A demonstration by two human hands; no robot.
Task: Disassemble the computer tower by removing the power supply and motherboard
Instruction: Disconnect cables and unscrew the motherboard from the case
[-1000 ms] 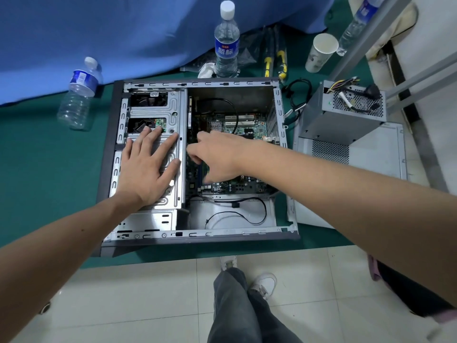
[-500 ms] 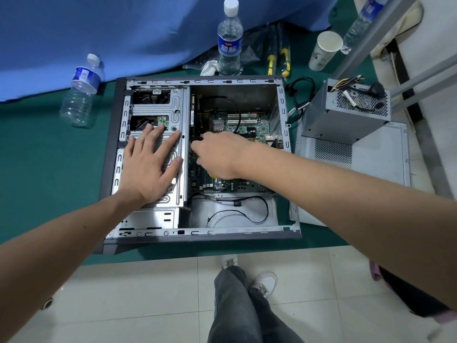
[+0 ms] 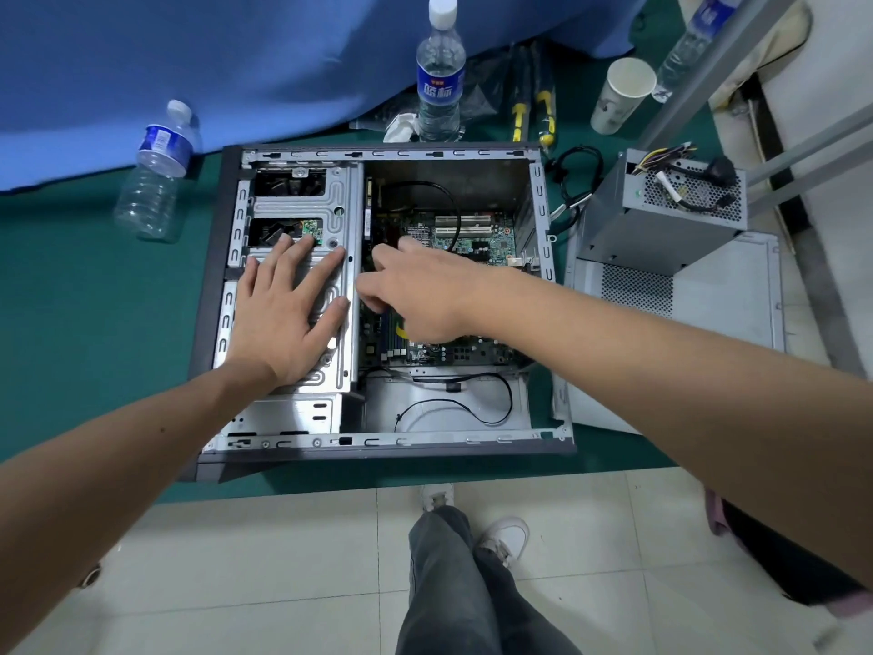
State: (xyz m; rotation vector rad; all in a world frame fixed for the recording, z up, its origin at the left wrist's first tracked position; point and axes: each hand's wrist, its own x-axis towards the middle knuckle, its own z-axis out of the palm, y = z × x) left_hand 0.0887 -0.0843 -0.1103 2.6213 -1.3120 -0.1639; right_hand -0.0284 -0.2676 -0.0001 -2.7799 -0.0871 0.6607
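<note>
Left hand [image 3: 283,319] lies flat, fingers spread, steadying the drive cage [image 3: 330,200]; right hand [image 3: 415,295] curls over the motherboard [image 3: 472,238], its grasp hidden.

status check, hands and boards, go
Left hand flat on drive cage. Right hand reaching into case at motherboard, fingers curled, grip hidden. Power supply already out, right of case. Black cable crosses board.

green motherboard [image 3: 477,238] inside open tower [image 3: 378,446]

The right hand [image 3: 415,295] has been shifted slightly leftward over the motherboard [image 3: 477,238] — nearer the drive cage [image 3: 302,200]. Its fingers are now curled downward.
</note>
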